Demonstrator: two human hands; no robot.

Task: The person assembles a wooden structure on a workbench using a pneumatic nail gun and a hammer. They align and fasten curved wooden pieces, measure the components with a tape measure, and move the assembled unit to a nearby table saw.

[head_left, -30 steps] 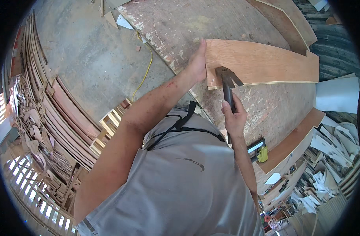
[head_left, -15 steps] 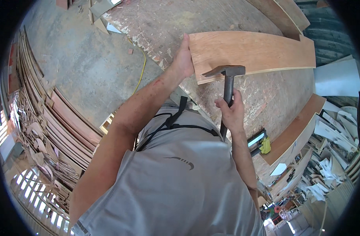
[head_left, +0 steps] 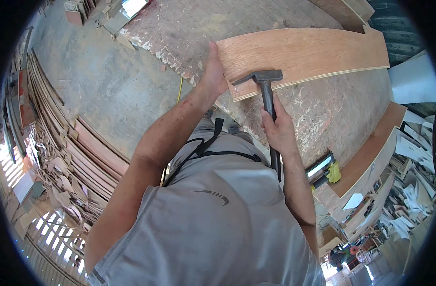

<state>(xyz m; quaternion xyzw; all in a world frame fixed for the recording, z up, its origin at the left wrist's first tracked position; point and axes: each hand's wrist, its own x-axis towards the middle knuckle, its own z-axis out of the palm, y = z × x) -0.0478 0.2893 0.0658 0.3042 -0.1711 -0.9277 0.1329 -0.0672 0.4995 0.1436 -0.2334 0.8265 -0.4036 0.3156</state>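
Nearest, the grey shirt (head_left: 206, 229) fills the view toward six o'clock, a black strap (head_left: 232, 153) across its upper part. Between two and three o'clock from the view's middle, the right hand (head_left: 280, 129) has its fingers wrapped round the handle of a hammer (head_left: 267, 97), whose head hangs at one o'clock over the board's lower edge; I cannot tell if they touch. At twelve, the left hand (head_left: 213, 75) presses against the end of the curved wooden board (head_left: 303, 52), thumb pointing up; its other fingers are hidden, so their grip cannot be told. The board spans twelve to two above the worn table (head_left: 323, 107). A black-and-yellow tool (head_left: 332, 172) sits toward four; wood strips (head_left: 96, 159) lie farther off, around nine.
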